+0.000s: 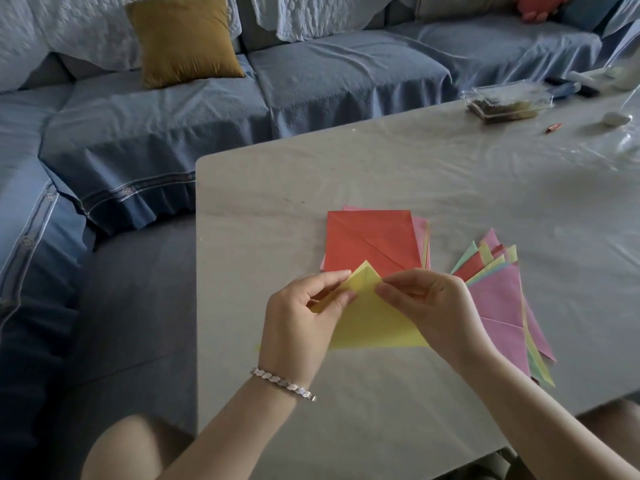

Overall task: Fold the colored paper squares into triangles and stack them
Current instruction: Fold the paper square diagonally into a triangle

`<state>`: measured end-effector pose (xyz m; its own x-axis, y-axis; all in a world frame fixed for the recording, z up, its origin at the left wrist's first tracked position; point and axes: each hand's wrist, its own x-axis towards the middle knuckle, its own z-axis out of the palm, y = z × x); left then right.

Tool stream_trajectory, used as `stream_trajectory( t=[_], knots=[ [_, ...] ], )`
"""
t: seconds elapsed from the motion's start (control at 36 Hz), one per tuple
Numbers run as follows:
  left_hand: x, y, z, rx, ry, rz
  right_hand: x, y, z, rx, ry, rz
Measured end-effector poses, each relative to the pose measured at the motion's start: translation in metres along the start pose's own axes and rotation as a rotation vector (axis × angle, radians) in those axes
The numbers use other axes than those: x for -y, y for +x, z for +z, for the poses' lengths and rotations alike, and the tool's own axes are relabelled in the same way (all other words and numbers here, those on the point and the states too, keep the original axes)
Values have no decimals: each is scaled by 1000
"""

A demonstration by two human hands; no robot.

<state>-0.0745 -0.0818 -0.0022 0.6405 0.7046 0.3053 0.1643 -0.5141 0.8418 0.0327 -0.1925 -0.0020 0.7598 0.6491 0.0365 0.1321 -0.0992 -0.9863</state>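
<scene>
Paper is what fills the head view, the only one we have. In the middle, a yellow sheet [374,320] is folded over into a triangle, its long edge toward the person and its apex pointing away. We see the left hand [301,317] pinching the apex from its left side, thumb and fingers curled onto the paper. The right hand [436,306] pinches it from the right, fingertips almost meeting the left's. We judge that both hold the tip because that is where the two loose corners must be lined up before the crease is pressed flat. The sheet's lower part seems to lie on or just over the tabletop [277,188]; we cannot tell which.

Just beyond the hands lies a pile of squares [370,240], red on top with pink and yellow edges showing beneath. It sits within easy reach as the supply. To the right, a fan of triangles [498,299], pink uppermost, rests partly under the right wrist. That looks to us like the finished stack, loosely squared, kept on the side where the right hand can drop each one.

A bracelet [284,382] circles the left wrist. Behind the tabletop we see a blue sofa [311,81] with a mustard cushion [183,39].
</scene>
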Motion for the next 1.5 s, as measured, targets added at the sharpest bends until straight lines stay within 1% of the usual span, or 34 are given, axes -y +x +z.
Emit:
stream_trajectory(
  t=[0.11,0.17,0.39,0.67,0.78,0.92,1.0,1.14,1.5],
  knots=[
    [-7,0,-1,-16,-15,53,6,-3,0,-66,25,-23],
    [-9,0,-1,-17,-30,53,8,-4,0,-87,44,-16],
    [-13,-2,-4,-16,-49,45,14,-8,0,-99,20,-56],
    [-16,-2,-5,-24,-16,78,17,-10,-1,-105,16,-47],
    [-17,-3,-5,-7,-35,26,19,-9,-3,-77,-6,4],
    [-18,-5,-5,27,-115,-131,19,-7,-6,-4,21,154],
    [-17,-5,-6,64,-162,-188,19,-6,-6,44,7,196],
    [-16,-4,-7,106,-158,-201,17,-5,-6,50,-51,212],
    [-14,-6,-6,109,-150,-214,11,-3,-6,56,-107,224]
  ],
)
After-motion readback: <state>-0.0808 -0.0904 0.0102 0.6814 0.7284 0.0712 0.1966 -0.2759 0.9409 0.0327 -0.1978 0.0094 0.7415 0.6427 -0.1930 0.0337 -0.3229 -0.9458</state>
